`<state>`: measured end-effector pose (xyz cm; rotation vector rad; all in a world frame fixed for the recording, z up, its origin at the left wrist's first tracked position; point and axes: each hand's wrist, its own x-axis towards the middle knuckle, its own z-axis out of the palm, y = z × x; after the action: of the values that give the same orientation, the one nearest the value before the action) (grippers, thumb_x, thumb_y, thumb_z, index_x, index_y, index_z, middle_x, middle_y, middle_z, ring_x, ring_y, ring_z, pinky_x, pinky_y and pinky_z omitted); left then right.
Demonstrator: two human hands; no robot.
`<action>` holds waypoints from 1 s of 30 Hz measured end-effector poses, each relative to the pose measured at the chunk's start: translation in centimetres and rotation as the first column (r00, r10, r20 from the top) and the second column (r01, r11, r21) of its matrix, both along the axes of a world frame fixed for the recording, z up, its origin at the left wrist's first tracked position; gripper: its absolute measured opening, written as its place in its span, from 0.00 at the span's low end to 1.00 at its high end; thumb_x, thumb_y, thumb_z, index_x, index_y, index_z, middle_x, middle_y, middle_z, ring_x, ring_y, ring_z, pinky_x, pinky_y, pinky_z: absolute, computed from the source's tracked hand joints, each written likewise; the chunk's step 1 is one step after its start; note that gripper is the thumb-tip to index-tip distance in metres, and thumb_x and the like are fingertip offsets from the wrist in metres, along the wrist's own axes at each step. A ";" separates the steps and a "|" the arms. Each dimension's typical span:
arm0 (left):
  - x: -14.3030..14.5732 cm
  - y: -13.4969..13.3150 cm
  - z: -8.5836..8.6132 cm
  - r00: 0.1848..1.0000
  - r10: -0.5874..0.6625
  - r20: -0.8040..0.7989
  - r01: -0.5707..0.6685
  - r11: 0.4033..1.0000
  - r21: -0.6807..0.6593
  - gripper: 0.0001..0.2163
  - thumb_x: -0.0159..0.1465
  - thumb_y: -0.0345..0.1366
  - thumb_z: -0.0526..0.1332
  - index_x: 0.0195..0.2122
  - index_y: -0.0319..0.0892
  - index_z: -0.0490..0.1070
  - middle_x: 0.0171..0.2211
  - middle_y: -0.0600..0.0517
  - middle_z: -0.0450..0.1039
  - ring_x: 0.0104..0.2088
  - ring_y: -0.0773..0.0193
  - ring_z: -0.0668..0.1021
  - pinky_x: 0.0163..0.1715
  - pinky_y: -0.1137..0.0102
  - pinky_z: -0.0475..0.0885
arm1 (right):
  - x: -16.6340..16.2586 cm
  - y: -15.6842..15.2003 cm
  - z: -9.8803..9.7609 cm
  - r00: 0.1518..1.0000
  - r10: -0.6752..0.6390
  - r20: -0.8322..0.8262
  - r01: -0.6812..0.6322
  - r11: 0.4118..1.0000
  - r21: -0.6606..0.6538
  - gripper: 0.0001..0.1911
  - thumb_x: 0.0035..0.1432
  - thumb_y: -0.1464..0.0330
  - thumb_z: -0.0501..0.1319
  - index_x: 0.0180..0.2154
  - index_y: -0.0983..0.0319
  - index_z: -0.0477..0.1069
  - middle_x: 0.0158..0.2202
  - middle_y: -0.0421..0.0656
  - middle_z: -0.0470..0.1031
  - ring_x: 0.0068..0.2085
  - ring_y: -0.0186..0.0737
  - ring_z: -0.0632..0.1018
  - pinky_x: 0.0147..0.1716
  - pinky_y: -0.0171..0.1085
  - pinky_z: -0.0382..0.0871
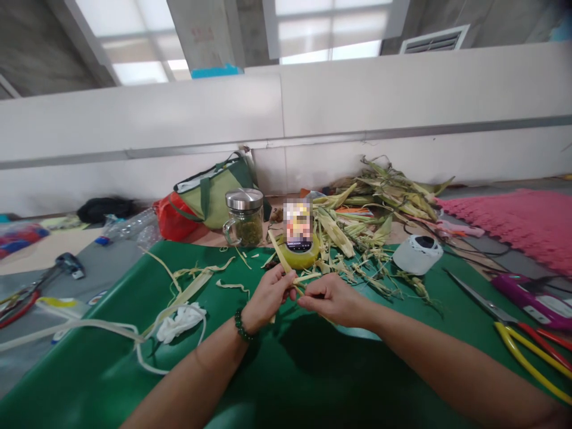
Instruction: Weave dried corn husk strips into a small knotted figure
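Over a green mat [134, 357], my left hand [268, 295], with a dark green bead bracelet on its wrist, pinches a pale yellow strip of corn husk [280, 253] that rises up and away from it. My right hand [330, 298] is closed on the near end of the same husk strips, close against the left hand. Just behind the hands a phone stands propped in a yellow tape roll [301, 253]. Loose husk strips [192, 286] and a white husk flower [181, 320] lie on the mat to the left.
A heap of corn husks [384, 196] lies at the back right. A glass jar with a metal lid [244, 217] and a green bag [210, 190] stand behind. Scissors with red and yellow handles [522, 333], a white tape dispenser [417, 253] and a pink knitted cloth [518, 220] are on the right.
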<state>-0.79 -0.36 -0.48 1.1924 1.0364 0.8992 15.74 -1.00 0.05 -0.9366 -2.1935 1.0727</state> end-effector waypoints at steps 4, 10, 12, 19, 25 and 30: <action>-0.1 0.0 0.6 0.997 -0.025 0.072 0.034 0.990 -0.135 0.15 0.51 0.46 0.64 0.29 0.38 0.66 0.14 0.61 0.59 0.14 0.77 0.56 0.14 0.79 0.45 | -0.3 -0.3 -0.1 0.999 -0.034 0.018 0.033 0.998 0.055 0.21 0.57 0.64 0.54 0.16 0.62 0.52 0.16 0.33 0.50 0.20 0.27 0.55 0.20 0.31 0.46; -0.2 0.2 1.2 0.979 -0.005 0.204 0.045 0.980 -0.192 0.13 0.51 0.42 0.64 0.28 0.35 0.71 0.14 0.60 0.56 0.14 0.78 0.53 0.13 0.80 0.45 | -0.3 -0.9 0.1 0.994 0.054 0.093 -0.069 0.984 0.164 0.23 0.63 0.60 0.49 0.18 0.63 0.60 0.17 0.37 0.59 0.21 0.29 0.59 0.21 0.32 0.49; -0.3 0.2 1.2 0.977 0.007 0.215 0.043 0.972 -0.229 0.11 0.52 0.41 0.63 0.28 0.36 0.70 0.13 0.60 0.58 0.13 0.78 0.53 0.13 0.80 0.45 | 0.2 -0.7 0.3 0.994 0.050 0.099 -0.066 0.984 0.167 0.25 0.62 0.58 0.50 0.17 0.63 0.58 0.16 0.36 0.57 0.20 0.29 0.57 0.20 0.32 0.47; -0.1 0.0 0.8 0.972 -0.057 0.227 0.112 0.965 -0.238 0.07 0.55 0.38 0.60 0.27 0.40 0.65 0.13 0.57 0.65 0.11 0.77 0.54 0.11 0.80 0.44 | 1.5 0.3 1.2 0.930 -0.308 -0.200 0.326 0.943 0.066 0.15 0.52 0.57 0.63 0.26 0.62 0.66 0.21 0.37 0.66 0.23 0.30 0.65 0.23 0.31 0.58; 0.4 -0.5 0.6 0.973 -0.083 0.216 0.123 0.976 -0.178 0.12 0.56 0.43 0.60 0.24 0.40 0.63 0.14 0.55 0.67 0.12 0.76 0.58 0.12 0.79 0.52 | 0.0 0.0 1.1 0.942 -0.155 -0.298 0.089 0.971 -0.222 0.12 0.53 0.62 0.61 0.25 0.64 0.70 0.22 0.40 0.73 0.23 0.31 0.68 0.24 0.31 0.63; 0.2 -0.3 0.5 0.980 -0.079 0.182 0.113 0.976 -0.186 0.15 0.57 0.48 0.61 0.29 0.39 0.69 0.20 0.52 0.72 0.19 0.70 0.70 0.20 0.77 0.64 | 0.1 0.4 1.2 0.936 -0.177 -0.305 0.112 0.969 -0.221 0.11 0.54 0.63 0.60 0.25 0.64 0.72 0.23 0.39 0.73 0.23 0.31 0.69 0.22 0.31 0.61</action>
<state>-0.62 -0.65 0.01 0.9733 0.8960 0.7910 15.88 -0.62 1.22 -0.9173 -1.7474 1.2918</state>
